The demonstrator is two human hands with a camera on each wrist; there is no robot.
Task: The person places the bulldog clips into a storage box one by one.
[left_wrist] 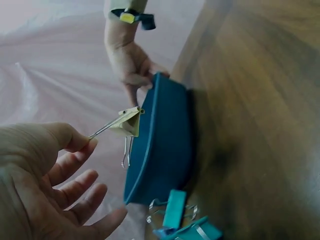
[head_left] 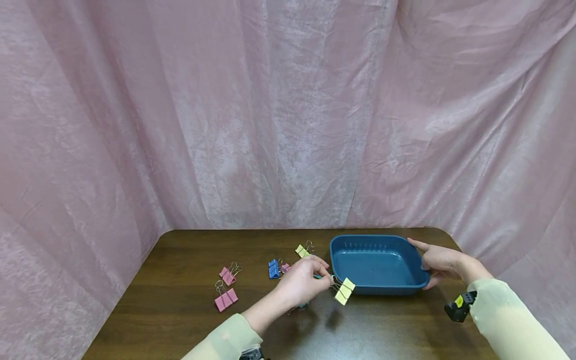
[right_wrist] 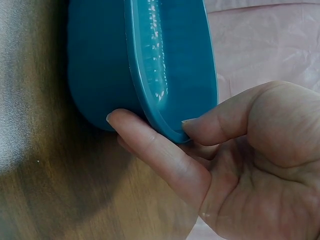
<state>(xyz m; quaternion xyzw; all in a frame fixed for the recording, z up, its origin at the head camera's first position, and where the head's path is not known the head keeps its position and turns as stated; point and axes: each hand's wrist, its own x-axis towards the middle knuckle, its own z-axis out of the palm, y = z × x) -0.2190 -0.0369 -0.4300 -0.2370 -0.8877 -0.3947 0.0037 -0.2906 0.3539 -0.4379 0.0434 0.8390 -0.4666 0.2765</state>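
Note:
My left hand point(head_left: 303, 284) pinches a wire handle of a yellow binder clip point(head_left: 345, 292) between thumb and index finger. The clip hangs in the air by the near left corner of a blue plastic tub point(head_left: 375, 268), and the left wrist view shows the other fingers spread loosely. At the tub's right end, my right hand point(head_left: 443, 261) grips the rim. Its thumb point(right_wrist: 212, 125) lies on the inside and the other fingers are outside and below. Teal binder clips point(left_wrist: 175, 209) lie close to the tub, mostly hidden behind my left hand in the head view.
Two pink binder clips point(head_left: 226, 300) lie on the left of the brown wooden table point(head_left: 180, 280). Nearer the middle are a blue clip point(head_left: 273, 269), a small pink clip point(head_left: 285, 268) and another yellow clip point(head_left: 302, 251). A pink curtain point(head_left: 270, 125) hangs behind the table.

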